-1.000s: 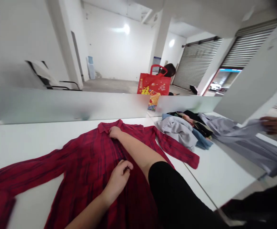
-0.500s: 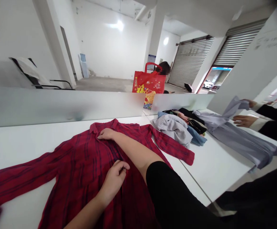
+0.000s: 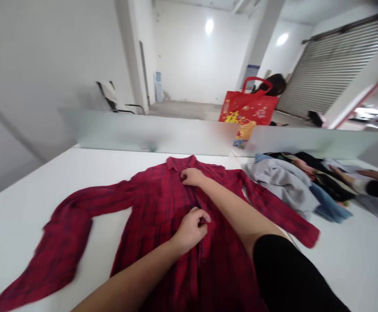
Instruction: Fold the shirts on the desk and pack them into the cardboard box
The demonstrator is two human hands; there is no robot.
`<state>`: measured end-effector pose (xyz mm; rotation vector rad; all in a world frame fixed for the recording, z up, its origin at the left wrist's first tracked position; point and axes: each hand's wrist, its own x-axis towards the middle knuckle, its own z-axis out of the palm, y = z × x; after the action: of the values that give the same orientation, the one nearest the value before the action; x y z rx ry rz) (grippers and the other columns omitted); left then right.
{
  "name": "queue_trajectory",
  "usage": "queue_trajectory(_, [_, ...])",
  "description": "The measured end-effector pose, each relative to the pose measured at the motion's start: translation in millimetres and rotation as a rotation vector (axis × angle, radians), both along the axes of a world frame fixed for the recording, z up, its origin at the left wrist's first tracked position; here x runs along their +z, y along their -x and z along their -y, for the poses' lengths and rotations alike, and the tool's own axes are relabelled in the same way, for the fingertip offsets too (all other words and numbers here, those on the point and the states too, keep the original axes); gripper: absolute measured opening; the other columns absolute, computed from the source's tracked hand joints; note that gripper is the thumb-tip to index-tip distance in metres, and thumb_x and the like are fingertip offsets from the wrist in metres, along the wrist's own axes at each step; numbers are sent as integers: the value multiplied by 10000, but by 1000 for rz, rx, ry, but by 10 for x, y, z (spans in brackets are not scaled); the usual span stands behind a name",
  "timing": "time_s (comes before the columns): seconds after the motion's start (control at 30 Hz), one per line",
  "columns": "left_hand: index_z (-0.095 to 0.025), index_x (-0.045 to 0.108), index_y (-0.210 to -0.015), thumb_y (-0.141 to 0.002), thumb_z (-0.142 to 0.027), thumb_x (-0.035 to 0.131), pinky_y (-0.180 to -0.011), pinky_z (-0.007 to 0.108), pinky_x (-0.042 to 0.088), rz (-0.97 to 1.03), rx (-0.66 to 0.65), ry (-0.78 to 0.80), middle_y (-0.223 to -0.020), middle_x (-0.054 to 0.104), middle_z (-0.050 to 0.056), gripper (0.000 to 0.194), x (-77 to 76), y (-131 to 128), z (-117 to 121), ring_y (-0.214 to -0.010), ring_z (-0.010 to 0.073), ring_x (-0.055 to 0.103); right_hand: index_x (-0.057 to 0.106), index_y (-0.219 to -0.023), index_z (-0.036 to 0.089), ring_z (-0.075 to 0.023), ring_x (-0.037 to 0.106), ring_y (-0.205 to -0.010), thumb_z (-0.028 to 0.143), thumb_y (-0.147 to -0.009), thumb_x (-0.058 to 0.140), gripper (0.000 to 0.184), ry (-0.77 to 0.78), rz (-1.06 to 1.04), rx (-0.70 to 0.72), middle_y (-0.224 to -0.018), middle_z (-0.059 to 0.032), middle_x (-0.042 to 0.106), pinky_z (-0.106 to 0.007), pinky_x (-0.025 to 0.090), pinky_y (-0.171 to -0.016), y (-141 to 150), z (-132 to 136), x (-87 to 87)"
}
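A red plaid shirt [image 3: 156, 203] with dark stripes lies spread front up, its collar toward the far side and one sleeve bent at the left. My right hand [image 3: 193, 177] reaches across to just below the collar, its fingers closed on the front edge of the shirt. Lower down, my left hand [image 3: 191, 229] pinches the same front opening, thumb and fingers curled together. Folds of cloth hide the exact fingertips of both hands.
The shirt rests on a white table [image 3: 111, 164] backed by a frosted divider [image 3: 117, 130]. A red gift bag [image 3: 247, 106] stands beyond it. At the right lie piled clothes [image 3: 283, 177], with a co-worker's hand [image 3: 376, 175] on grey fabric. A chair [image 3: 114, 97] stands farther back.
The view has swung left, so everything sits farther right. My hands stay at the shirt's front opening. The co-worker's hands have lowered onto the grey garment.
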<state>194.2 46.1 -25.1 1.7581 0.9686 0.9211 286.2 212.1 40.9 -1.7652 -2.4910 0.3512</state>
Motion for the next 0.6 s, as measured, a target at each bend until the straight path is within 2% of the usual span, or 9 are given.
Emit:
queue_trajectory(0.1, [-168, 666, -816, -673, -30, 569, -696, 233, 420, -18, -3, 20, -872, 540, 3, 221, 39, 2, -18, -712, 99, 498, 713, -927, 183, -223, 647, -917, 370, -671, 794, 327, -62, 15, -49, -973, -72, 713, -246, 442, -711, -227, -60, -83])
queue_trajectory(0.2, [-163, 678, -818, -665, -42, 600, -668, 238, 400, -61, -12, 45, -849, 540, 3, 210, 58, 10, -5, -688, 101, 476, 701, -899, 167, -194, 644, -811, 434, -665, 799, 369, -70, 18, -82, -873, -58, 710, -239, 423, -656, -353, -42, -186])
queue_trajectory(0.27, [-164, 685, -819, -662, -53, 612, -666, 241, 395, -89, -39, 48, -829, 545, 2, 206, 63, 18, 6, -694, 109, 480, 705, -854, 168, -190, 646, -781, 391, -677, 789, 297, -70, 20, -100, -823, -49, 708, -239, 416, -641, -362, -6, -236])
queue_trajectory(0.4, [-164, 694, -822, -666, -60, 607, -663, 240, 394, -122, -95, 43, -803, 572, 2, 207, 61, 38, -1, -696, 116, 489, 715, -731, 160, -198, 669, -786, 192, -729, 704, 34, -69, 12, -158, -768, -72, 709, -236, 429, -664, -306, -9, -252])
queue_trajectory(0.53, [-157, 694, -822, -674, -38, 574, -693, 239, 415, -129, -144, 53, -783, 620, 0, 225, 55, 49, -30, -691, 115, 515, 717, -678, 143, -175, 661, -630, 150, -816, 599, 182, -29, -25, -221, -618, -77, 674, -234, 447, -617, -299, -98, -193])
queue_trajectory(0.6, [-158, 698, -827, -677, -42, 574, -708, 241, 426, -142, -158, 49, -817, 648, 9, 227, 49, 48, -40, -713, 121, 536, 738, -759, 145, -169, 672, -686, 176, -839, 593, 168, -50, -56, -219, -686, -78, 702, -226, 458, -655, -294, -141, -167])
